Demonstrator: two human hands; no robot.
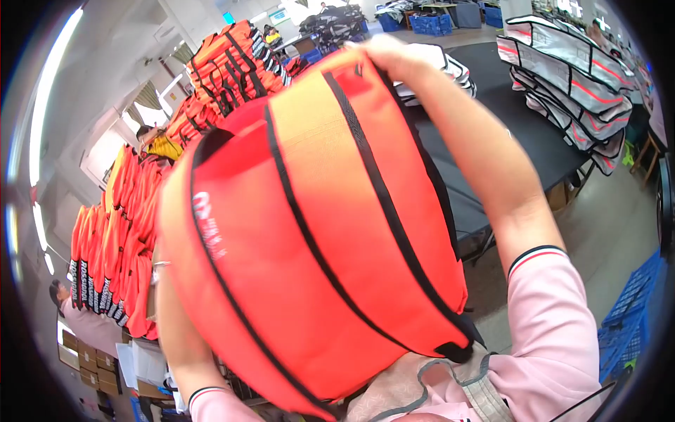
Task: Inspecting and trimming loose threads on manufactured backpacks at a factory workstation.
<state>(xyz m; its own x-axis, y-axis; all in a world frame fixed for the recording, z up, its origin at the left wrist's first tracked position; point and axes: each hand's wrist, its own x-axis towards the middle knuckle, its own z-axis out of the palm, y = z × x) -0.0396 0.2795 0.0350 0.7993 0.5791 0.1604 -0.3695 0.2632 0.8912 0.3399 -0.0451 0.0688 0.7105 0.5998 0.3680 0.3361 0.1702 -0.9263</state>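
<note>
A large red-orange bag (330, 232) with black trim strips and an orange panel fills the middle of the view, held up tilted in front of my body. At its top edge, my right hand (387, 56) is closed on the far upper corner, slightly blurred. My left forearm (179, 330) rises along the bag's left side. The left hand itself is hidden behind the bag, so its fingers do not show. A small white print sits on the bag's left part, and the lower edge rests near my apron (401, 387).
Piles of similar orange bags (228, 67) stand behind, with another row (116, 246) at left. White-and-grey bags (569, 70) are stacked on a dark table (464, 169) at right. A blue crate (633, 309) is at the lower right. A person in pink (91, 323) is at far left.
</note>
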